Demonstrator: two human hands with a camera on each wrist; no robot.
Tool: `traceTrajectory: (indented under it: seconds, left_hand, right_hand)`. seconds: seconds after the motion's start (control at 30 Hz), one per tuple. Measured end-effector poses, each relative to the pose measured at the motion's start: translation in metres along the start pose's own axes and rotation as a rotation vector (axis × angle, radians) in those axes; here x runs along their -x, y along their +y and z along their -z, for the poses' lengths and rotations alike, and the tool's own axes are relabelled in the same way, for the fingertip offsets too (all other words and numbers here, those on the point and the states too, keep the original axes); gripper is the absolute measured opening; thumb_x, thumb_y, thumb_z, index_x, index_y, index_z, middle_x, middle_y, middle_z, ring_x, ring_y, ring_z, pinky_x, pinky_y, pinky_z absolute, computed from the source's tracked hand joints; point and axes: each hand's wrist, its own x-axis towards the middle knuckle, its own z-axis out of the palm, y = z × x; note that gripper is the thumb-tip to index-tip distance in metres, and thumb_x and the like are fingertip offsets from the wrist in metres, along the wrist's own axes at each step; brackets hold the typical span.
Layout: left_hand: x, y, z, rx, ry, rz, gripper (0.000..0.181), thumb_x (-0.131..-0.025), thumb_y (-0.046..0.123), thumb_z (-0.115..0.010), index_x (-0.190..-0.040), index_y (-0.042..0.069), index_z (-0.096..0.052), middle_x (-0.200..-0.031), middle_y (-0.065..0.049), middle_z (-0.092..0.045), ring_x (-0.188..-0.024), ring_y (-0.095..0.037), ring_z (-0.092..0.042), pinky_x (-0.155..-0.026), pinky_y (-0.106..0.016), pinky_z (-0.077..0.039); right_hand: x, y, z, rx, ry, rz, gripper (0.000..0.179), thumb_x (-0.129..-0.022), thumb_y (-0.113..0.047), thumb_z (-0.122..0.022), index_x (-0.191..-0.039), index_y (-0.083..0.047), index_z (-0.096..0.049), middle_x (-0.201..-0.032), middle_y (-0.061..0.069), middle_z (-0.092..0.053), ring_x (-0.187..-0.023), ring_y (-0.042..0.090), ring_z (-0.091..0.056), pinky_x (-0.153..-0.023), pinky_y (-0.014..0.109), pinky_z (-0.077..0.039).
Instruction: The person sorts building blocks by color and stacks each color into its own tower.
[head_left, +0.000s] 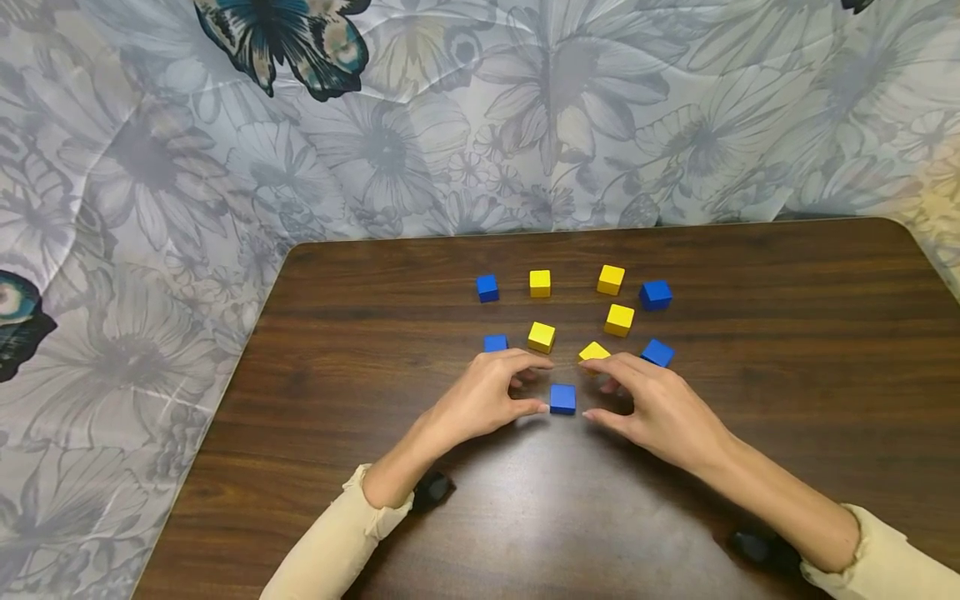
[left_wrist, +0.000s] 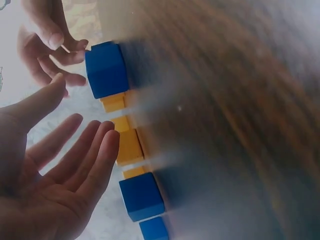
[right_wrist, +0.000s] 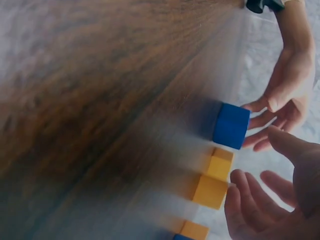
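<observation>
On the brown table, a blue block (head_left: 562, 399) sits between the two hands. My left hand (head_left: 491, 392) is at its left with loosely bent fingers, and its thumb tip is very near the block's side. To the right, my right hand (head_left: 660, 404) has thumb and fingers spread apart, with a small gap to the block. Both palms hold nothing. Just beyond the right fingertips is a yellow block (head_left: 594, 351), partly hidden by that hand. A second blue block (head_left: 496, 343) is partly covered by the left hand. In the left wrist view the nearest blue block (left_wrist: 106, 71) rests on the table.
Farther back stand more blocks: yellow ones (head_left: 542, 337) in the middle, a blue block (head_left: 487, 288) at back left, and blue blocks (head_left: 656, 295) at the right. The table (head_left: 337, 333) meets a floral cloth (head_left: 450, 150) behind its far edge.
</observation>
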Motion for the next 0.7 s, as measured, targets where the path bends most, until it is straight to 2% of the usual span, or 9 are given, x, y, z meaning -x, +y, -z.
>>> traceTrajectory:
  seconds: [0.13, 0.37, 0.57, 0.7]
  left_hand:
    - [-0.003, 0.002, -0.003, 0.031, -0.010, 0.045, 0.049, -0.084, 0.020, -0.082, -0.128, 0.010, -0.065, -0.123, -0.003, -0.067, -0.103, -0.013, -0.066, -0.082, -0.018, -0.053]
    - [-0.005, 0.004, -0.006, 0.090, -0.025, 0.106, 0.045, -0.083, 0.015, -0.082, -0.125, 0.007, -0.067, -0.118, -0.005, -0.069, -0.097, -0.012, -0.068, -0.077, -0.015, -0.052]
    - [-0.006, 0.003, -0.007, 0.110, -0.035, 0.098, 0.033, -0.083, 0.011, -0.082, -0.114, 0.005, -0.070, -0.107, -0.006, -0.072, -0.080, -0.002, -0.066, -0.065, -0.014, -0.052]
    - [-0.008, 0.003, -0.007, 0.119, -0.044, 0.102, 0.033, -0.083, 0.010, -0.082, -0.113, 0.004, -0.070, -0.108, -0.006, -0.072, -0.083, -0.004, -0.068, -0.068, -0.013, -0.052]
  right_hand:
    - [-0.002, -0.002, -0.004, -0.038, -0.028, -0.051, 0.056, -0.070, -0.018, -0.092, -0.119, -0.009, -0.068, -0.098, 0.000, -0.069, -0.081, 0.010, -0.065, -0.065, 0.029, -0.054]
    - [-0.005, -0.004, -0.010, -0.086, -0.068, -0.119, 0.041, -0.074, -0.014, -0.089, -0.111, -0.009, -0.072, -0.092, -0.001, -0.071, -0.078, 0.010, -0.065, -0.067, 0.030, -0.055]
    - [-0.006, -0.003, -0.011, -0.103, -0.086, -0.143, 0.036, -0.075, -0.013, -0.088, -0.107, -0.008, -0.073, -0.094, -0.001, -0.073, -0.076, 0.009, -0.066, -0.066, 0.026, -0.055]
    - [-0.008, -0.004, -0.012, -0.111, -0.113, -0.159, 0.033, -0.077, -0.014, -0.087, -0.107, -0.008, -0.073, -0.095, 0.000, -0.073, -0.076, 0.008, -0.066, -0.066, 0.024, -0.055]
